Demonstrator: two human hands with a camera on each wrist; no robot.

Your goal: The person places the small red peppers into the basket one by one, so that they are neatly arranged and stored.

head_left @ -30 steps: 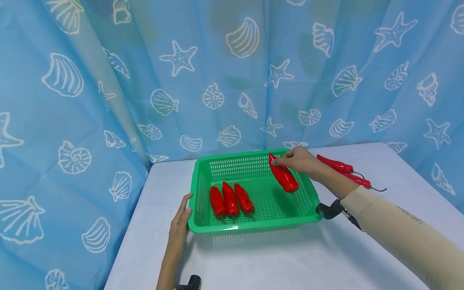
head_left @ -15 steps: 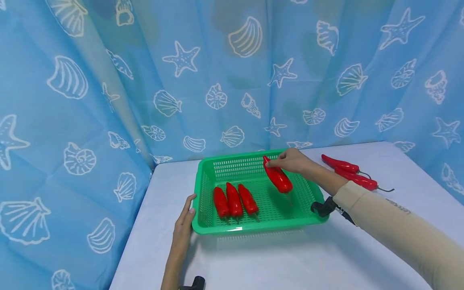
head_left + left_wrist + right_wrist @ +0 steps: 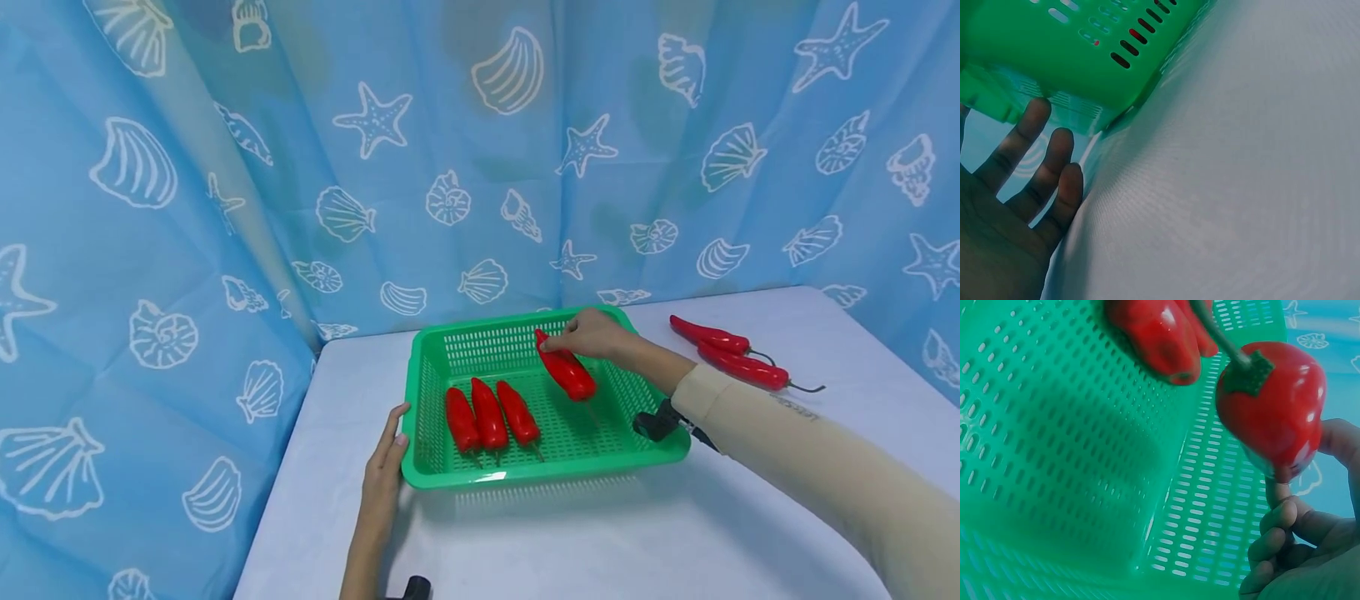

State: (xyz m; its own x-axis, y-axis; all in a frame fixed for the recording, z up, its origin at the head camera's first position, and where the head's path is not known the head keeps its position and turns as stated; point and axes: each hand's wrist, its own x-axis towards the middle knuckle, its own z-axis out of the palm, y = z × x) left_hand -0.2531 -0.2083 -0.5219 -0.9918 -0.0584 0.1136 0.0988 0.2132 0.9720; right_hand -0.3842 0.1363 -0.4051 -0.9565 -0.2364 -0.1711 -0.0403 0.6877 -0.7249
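Observation:
My right hand (image 3: pixel 596 335) pinches a red chili pepper (image 3: pixel 567 374) near its pointed tip, over the right half of a green plastic basket (image 3: pixel 547 475). In the right wrist view this pepper (image 3: pixel 1275 403) shows its green cap and stem toward the camera. Three more red peppers (image 3: pixel 491 418) lie side by side in the basket's left half, stems toward the front. At the basket's left end is my left hand (image 3: pixel 386 467), fingertips right at the rim. The left wrist view shows its fingers (image 3: pixel 1054 159) spread and nearly straight beside the basket wall (image 3: pixel 1085 75).
Two red peppers (image 3: pixel 742 367) with long stems lie on the white tablecloth (image 3: pixel 480 542) right of the basket. A blue curtain (image 3: pixel 450 167) printed with shells and starfish hangs behind and left of the table.
My right hand has carried the pepper leftward and slightly lower over the basket. The left hand stays at the basket's rim. The head view has shifted a little.

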